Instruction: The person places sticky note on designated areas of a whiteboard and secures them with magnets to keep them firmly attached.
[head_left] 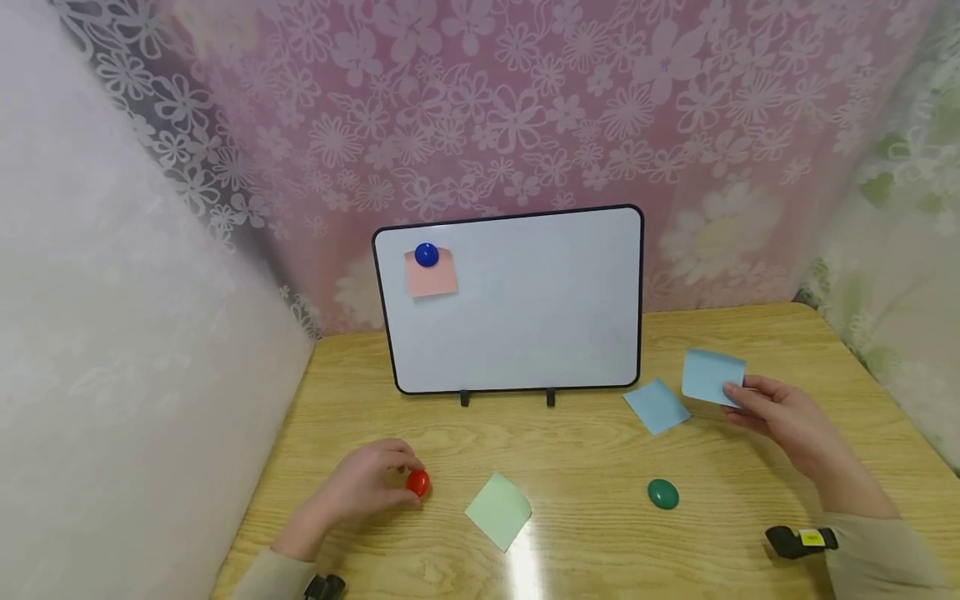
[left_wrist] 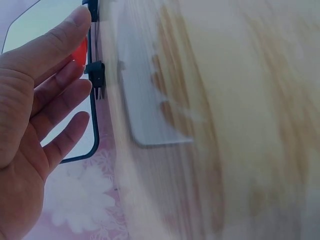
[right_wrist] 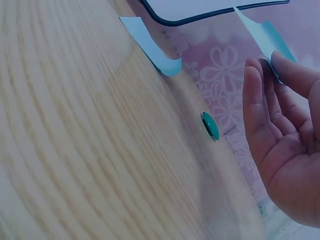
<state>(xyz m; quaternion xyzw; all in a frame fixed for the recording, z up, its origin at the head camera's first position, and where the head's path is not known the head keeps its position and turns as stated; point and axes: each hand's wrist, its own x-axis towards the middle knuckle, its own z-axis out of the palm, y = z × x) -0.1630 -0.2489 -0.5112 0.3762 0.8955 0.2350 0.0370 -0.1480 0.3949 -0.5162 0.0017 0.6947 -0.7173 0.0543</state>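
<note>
My left hand (head_left: 371, 481) pinches a round red magnet (head_left: 417, 482) between thumb and fingers, low over the table's left side. In the left wrist view a sliver of the red magnet (left_wrist: 80, 52) shows behind the thumb. At the right, my right hand (head_left: 787, 417) grips a blue sticky note (head_left: 711, 377) by its edge, thumb on its face. Another blue sticky note (head_left: 657, 407) lies on the table beside it; its end curls up in the right wrist view. A green magnet (head_left: 663, 493) rests on the table, nearer the front.
A whiteboard (head_left: 525, 317) with a black frame stands on small black feet (head_left: 464, 398) at the back. On its upper left, a blue magnet (head_left: 427, 254) holds a pink sticky note (head_left: 432, 279). A pale green sticky note (head_left: 499, 511) lies on the wooden table (head_left: 570, 450) between the hands.
</note>
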